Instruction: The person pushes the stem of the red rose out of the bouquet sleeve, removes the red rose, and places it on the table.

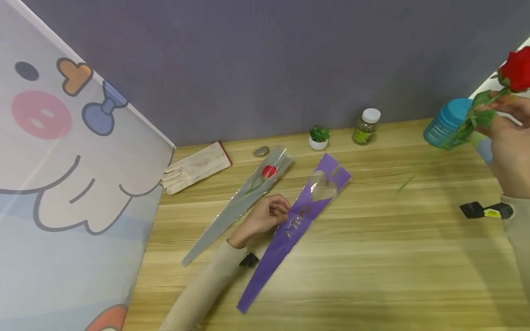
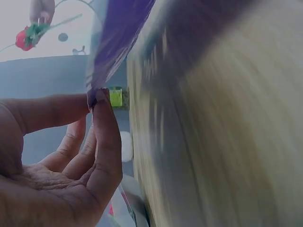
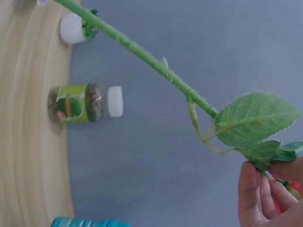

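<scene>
My left hand (image 1: 267, 214) pinches the left edge of a purple flower sleeve (image 1: 273, 250) between thumb and forefinger. The sleeve narrows to a point toward me and has a clear heart-shaped window near its wide end. Seen from the left wrist, the pinched edge (image 2: 118, 38) stands up off the table. At the far right, raised above the table, my right hand (image 1: 507, 124) holds a red rose (image 1: 519, 69) by its stem just under the bloom. The rose's long green stem (image 3: 142, 56) and leaves (image 3: 255, 118) slant away from the fingers in the right wrist view.
Left of the purple sleeve lies a grey sleeve (image 1: 223, 220) with a red rose inside. Along the back stand a small potted plant (image 1: 318, 143), a jar with a white lid (image 1: 366, 126) and a blue tub (image 1: 443, 126). A white glove (image 1: 198, 168) and a grey stone (image 1: 261, 151) lie at back left.
</scene>
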`<state>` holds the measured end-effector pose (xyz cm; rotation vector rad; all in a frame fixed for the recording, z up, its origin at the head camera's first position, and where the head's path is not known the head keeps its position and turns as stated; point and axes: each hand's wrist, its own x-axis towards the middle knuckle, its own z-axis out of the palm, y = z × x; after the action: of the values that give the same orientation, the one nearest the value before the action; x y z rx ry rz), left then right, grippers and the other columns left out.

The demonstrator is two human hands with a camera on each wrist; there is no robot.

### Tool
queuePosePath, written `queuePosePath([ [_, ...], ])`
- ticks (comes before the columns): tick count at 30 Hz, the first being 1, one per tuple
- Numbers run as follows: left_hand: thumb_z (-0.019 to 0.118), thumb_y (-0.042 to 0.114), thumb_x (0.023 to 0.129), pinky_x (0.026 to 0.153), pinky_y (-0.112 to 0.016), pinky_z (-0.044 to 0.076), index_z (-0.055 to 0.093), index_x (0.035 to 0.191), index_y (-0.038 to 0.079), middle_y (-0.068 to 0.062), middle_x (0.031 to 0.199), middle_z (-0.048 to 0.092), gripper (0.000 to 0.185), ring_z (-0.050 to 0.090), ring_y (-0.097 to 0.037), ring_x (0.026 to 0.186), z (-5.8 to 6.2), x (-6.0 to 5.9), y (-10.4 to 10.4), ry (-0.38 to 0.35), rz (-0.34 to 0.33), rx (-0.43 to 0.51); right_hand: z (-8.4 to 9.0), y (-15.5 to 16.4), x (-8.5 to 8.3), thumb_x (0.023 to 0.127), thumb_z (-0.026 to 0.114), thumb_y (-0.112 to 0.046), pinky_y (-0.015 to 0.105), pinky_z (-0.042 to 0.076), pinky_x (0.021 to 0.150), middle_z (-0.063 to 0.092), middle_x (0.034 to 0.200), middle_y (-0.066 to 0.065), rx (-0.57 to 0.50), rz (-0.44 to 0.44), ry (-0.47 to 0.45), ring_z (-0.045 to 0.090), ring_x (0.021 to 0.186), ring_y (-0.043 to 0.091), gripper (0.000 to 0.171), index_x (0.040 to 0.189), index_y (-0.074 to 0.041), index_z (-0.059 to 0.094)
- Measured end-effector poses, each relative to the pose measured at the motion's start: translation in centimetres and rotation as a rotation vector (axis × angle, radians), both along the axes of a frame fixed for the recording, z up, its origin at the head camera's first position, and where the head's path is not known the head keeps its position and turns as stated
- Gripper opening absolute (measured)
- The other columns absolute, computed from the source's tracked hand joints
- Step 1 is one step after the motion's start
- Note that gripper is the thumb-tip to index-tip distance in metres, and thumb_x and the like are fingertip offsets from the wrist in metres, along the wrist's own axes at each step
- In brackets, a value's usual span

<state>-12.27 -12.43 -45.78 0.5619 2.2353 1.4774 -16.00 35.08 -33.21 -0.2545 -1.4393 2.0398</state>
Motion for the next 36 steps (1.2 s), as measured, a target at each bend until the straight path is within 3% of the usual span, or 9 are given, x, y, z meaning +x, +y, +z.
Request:
queuePosePath([
  [3, 0.066, -0.008, 0.087, 0.084, -0.026, 0.056, 0.068, 0.112, -0.002, -0.023, 0.106, 0.075, 0.026, 0.074, -0.028, 0.097, 0.1, -0.3, -0.2, 0.011, 0.008, -0.014, -0.6, 0.7, 0.7, 0.091, 0.072, 0.01, 0.012, 0.057, 0.062, 0.071, 0.103, 0.0, 0.075, 0.054, -0.077, 0.073, 0.075, 0.004, 0.024, 0.108, -0.005, 0.074],
  [4, 0.065, -0.009, 0.087, 0.085, -0.027, 0.056, 0.068, 0.113, -0.002, -0.023, 0.108, 0.075, 0.027, 0.074, -0.03, 0.099, 0.1, -0.4, -0.2, 0.013, 0.009, -0.021, -0.8, 1.0, 1.0, 0.094, 0.068, 0.009, 0.011, 0.057, 0.064, 0.07, 0.101, -0.004, 0.14, 0.073, -0.141, 0.073, 0.075, 0.0, 0.025, 0.112, -0.008, 0.074],
  [6, 0.063, -0.009, 0.087, 0.086, -0.028, 0.056, 0.068, 0.115, -0.001, -0.022, 0.111, 0.075, 0.03, 0.073, -0.032, 0.102, 0.1, -0.5, -0.3, 0.016, 0.009, -0.038, -1.1, 1.7, 1.6, 0.102, 0.059, 0.001, 0.009, 0.048, 0.049, 0.071, 0.096, -0.02, 0.306, 0.127, -0.326, 0.069, 0.067, -0.005, 0.03, 0.121, -0.019, 0.071],
  [10, 0.061, -0.01, 0.086, 0.086, -0.028, 0.056, 0.068, 0.119, -0.001, -0.021, 0.112, 0.075, 0.035, 0.072, -0.031, 0.102, 0.0, -0.7, -0.4, 0.024, 0.012, -0.079, -2.8, 2.5, 2.3, 0.106, 0.047, -0.009, 0.008, 0.045, 0.049, 0.058, 0.1, -0.038, 0.693, 0.22, -0.546, 0.06, 0.068, -0.018, 0.043, 0.148, -0.012, 0.055],
  [13, 0.062, -0.011, 0.084, 0.083, -0.025, 0.055, 0.068, 0.12, -0.001, -0.022, 0.109, 0.075, 0.038, 0.071, -0.026, 0.095, -0.1, -0.8, -0.7, 0.033, 0.019, -0.107, -4.5, 2.4, 2.4, 0.106, 0.048, -0.008, 0.005, 0.052, 0.064, 0.054, 0.1, -0.036, 0.798, 0.265, -0.531, 0.06, 0.077, -0.021, 0.047, 0.152, 0.003, 0.048],
  [17, 0.061, -0.013, 0.08, 0.078, -0.023, 0.054, 0.068, 0.123, -0.002, -0.022, 0.101, 0.073, 0.044, 0.067, -0.018, 0.086, -0.3, -0.8, -1.0, 0.044, 0.023, -0.118, -6.1, 2.0, 2.3, 0.104, 0.057, -0.01, 0.008, 0.053, 0.062, 0.061, 0.091, -0.039, 0.785, 0.287, -0.505, 0.063, 0.073, -0.018, 0.032, 0.133, -0.023, 0.065],
  [19, 0.06, -0.014, 0.08, 0.075, -0.022, 0.053, 0.067, 0.124, -0.002, -0.021, 0.099, 0.072, 0.046, 0.065, -0.015, 0.082, -0.4, -0.7, -1.2, 0.047, 0.024, -0.124, -6.7, 1.8, 2.3, 0.103, 0.061, -0.01, 0.008, 0.052, 0.061, 0.063, 0.088, -0.038, 0.782, 0.297, -0.491, 0.064, 0.073, -0.017, 0.027, 0.125, -0.027, 0.065],
  [25, 0.059, -0.015, 0.08, 0.065, -0.019, 0.049, 0.067, 0.126, 0.0, -0.019, 0.096, 0.071, 0.049, 0.059, -0.01, 0.073, -0.6, -0.6, -1.3, 0.048, 0.035, -0.175, -8.4, 1.1, 2.1, 0.104, 0.06, -0.011, 0.009, 0.051, 0.062, 0.058, 0.089, -0.041, 0.893, 0.333, -0.496, 0.061, 0.074, -0.018, 0.042, 0.14, 0.01, 0.053],
  [36, 0.062, -0.014, 0.079, 0.069, -0.02, 0.051, 0.068, 0.126, 0.003, -0.016, 0.095, 0.072, 0.05, 0.062, -0.011, 0.073, -0.6, -0.8, -1.4, 0.055, 0.043, -0.237, -11.5, 0.5, 0.8, 0.104, 0.054, -0.007, 0.019, 0.058, 0.061, 0.056, 0.084, -0.04, 0.911, 0.445, -0.556, 0.062, 0.071, -0.014, 0.039, 0.137, 0.014, 0.052],
])
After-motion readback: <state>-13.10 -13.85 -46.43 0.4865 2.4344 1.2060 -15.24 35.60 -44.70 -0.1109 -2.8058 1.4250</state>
